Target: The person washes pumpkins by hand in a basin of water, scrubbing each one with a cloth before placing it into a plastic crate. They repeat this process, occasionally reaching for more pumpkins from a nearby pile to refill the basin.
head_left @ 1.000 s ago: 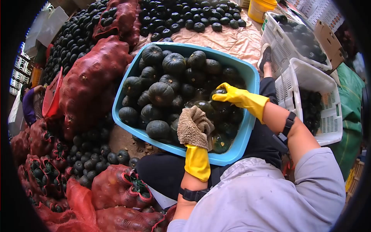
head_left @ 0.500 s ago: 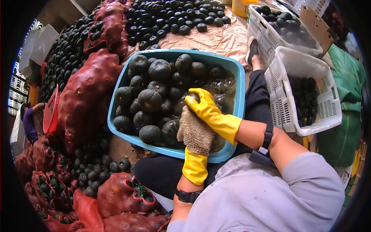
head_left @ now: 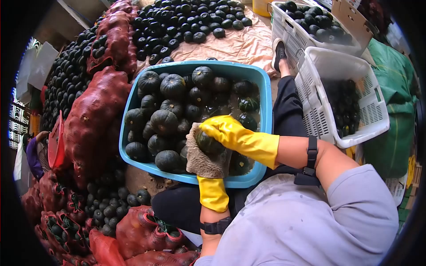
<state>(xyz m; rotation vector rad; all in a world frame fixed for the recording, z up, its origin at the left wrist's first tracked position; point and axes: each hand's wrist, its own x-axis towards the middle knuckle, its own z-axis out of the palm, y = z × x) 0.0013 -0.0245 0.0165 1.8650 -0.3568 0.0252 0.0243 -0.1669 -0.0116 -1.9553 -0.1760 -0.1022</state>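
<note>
My left hand (head_left: 213, 194), in a yellow rubber glove, is wrapped in a shaggy brown cloth (head_left: 199, 160) that hides its fingers. The cloth cups a wet, dark green pumpkin (head_left: 209, 144) from the left and below. Gloved in yellow too, my right hand (head_left: 235, 136) grips this pumpkin from above, its fingers curled over the top. Both hands are over the near right part of a blue tub (head_left: 125, 153). Inside the tub, many dark green pumpkins (head_left: 164, 122) are piled at the left, and murky water with a few more lies at the right.
White plastic crates (head_left: 316, 91) with pumpkins stand to the right, beside a green sack (head_left: 390, 146). Red mesh sacks (head_left: 95, 119) and loose pumpkins fill the left. More pumpkins lie on a pale sheet (head_left: 244, 37) behind the tub. A person's purple sleeve (head_left: 33, 155) shows at far left.
My right hand has turned over and now covers the pumpkin from above, where its fingers pointed up before. The pumpkin now shows plainly against the cloth. The view has shifted slightly.
</note>
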